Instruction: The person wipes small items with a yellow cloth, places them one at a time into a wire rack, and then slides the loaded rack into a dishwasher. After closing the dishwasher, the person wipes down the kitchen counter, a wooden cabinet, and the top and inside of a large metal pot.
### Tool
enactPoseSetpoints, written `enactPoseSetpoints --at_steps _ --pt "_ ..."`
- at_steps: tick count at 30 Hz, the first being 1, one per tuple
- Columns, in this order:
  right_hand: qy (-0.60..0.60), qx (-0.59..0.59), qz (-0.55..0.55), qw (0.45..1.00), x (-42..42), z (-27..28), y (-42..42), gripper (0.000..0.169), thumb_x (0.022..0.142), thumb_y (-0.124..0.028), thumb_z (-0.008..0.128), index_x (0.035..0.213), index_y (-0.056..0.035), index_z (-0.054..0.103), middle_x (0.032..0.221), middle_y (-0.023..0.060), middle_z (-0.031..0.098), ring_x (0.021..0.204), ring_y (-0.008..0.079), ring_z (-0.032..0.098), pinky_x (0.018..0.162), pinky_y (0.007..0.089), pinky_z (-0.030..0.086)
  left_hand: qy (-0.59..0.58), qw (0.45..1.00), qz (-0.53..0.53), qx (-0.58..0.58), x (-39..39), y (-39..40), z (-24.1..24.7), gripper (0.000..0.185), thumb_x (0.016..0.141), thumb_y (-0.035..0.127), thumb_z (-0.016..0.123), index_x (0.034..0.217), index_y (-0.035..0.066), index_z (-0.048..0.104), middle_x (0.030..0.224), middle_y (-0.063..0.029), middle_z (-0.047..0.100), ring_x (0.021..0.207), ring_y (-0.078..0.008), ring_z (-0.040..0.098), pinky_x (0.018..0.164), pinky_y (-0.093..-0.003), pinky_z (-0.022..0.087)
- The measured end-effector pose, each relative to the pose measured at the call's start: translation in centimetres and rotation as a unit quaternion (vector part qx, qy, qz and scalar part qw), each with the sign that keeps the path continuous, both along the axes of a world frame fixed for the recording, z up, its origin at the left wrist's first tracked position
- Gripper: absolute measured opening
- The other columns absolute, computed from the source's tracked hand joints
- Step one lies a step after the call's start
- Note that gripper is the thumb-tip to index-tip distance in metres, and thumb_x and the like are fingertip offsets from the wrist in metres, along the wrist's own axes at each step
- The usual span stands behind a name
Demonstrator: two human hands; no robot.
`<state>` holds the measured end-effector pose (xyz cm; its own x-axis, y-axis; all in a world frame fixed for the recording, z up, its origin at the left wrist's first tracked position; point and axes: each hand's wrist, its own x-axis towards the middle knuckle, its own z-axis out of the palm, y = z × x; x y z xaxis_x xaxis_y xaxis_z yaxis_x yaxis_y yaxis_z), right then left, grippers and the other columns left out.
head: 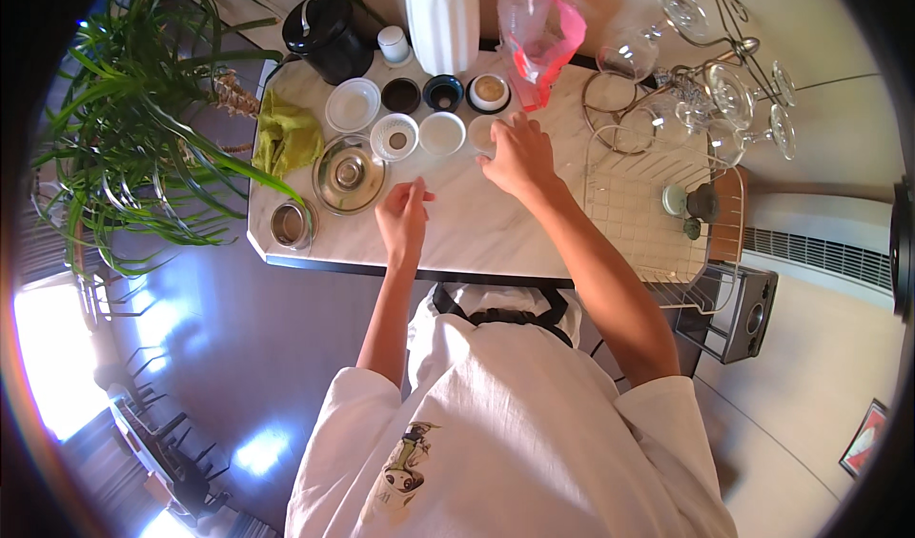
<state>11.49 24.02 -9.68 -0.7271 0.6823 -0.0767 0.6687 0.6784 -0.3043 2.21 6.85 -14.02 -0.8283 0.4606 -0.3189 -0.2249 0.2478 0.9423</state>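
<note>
My right hand (524, 150) reaches over the marble-patterned tabletop (472, 216), its fingertips at the edge of a pale small cup (484, 133); whether they grip it I cannot tell. Nothing is in my left hand (405, 213), which hovers right of a round glass lid (349, 174) with a metal knob. Beside the pale cup stand a white cup (442, 134) and a patterned white cup (394, 138). Behind them are a white dish (353, 105), a dark cup (400, 96), a dark blue cup (444, 95) and a white cup on a dark saucer (490, 93).
A green cloth (286, 134) and glass container (290, 224) lie left, near a leafy plant (143, 123). A black canister (325, 34), white vase (443, 23) and pink-edged plastic bag (540, 38) line the back. Right are a wine-glass rack (743, 45) and wire basket (636, 209).
</note>
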Motion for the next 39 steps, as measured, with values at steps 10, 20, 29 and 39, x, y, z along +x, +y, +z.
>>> enactPoseSetpoints --at_steps 10,20,29,39 --pt "0.093 0.001 -0.093 0.991 0.7 -3.6 -1.4 0.022 0.071 -0.011 0.075 0.090 -0.0031 0.067 0.100 0.0158 0.061 0.095 0.0369 0.060 0.078 0.0430 0.052 -0.169 0.981 -0.082 -0.040 -2.1 4.5 1.8 0.047 0.092 0.043 0.059 0.088 -0.003 0.067 0.072 -0.0108 0.069 0.044 -0.0108 0.049 0.042 -0.0234 0.035" --pt "0.245 0.054 -0.162 0.954 4.9 -5.4 -6.1 0.021 0.075 -0.010 0.078 0.092 -0.0032 0.068 0.110 0.0213 0.063 0.096 0.0363 0.064 0.080 0.0399 0.053 -0.190 0.965 -0.169 -0.069 -3.0 4.8 1.0 0.038 0.091 0.031 0.055 0.090 -0.006 0.063 0.071 -0.0139 0.068 0.046 -0.0172 0.059 0.042 -0.0259 0.038" --pt "0.347 0.007 -0.086 0.934 3.7 -2.5 -7.7 0.025 0.075 0.000 0.077 0.098 -0.0012 0.067 0.114 0.0139 0.063 0.092 0.0270 0.067 0.075 0.0351 0.054 -0.196 0.950 -0.231 -0.079 -1.6 0.9 2.5 0.051 0.094 0.043 0.058 0.090 -0.007 0.065 0.071 -0.0136 0.067 0.052 -0.0177 0.063 0.049 -0.0264 0.048" --pt "0.311 0.085 0.015 0.947 0.6 -4.4 -7.9 0.023 0.079 -0.006 0.073 0.099 0.0005 0.065 0.126 0.0190 0.054 0.119 0.0387 0.050 0.097 0.0459 0.044 0.051 0.984 -0.172 0.010 -3.0 -5.6 -1.7 0.018 0.093 0.015 0.063 0.087 -0.002 0.064 0.066 -0.0064 0.067 0.057 -0.0087 0.062 0.055 -0.0233 0.050"
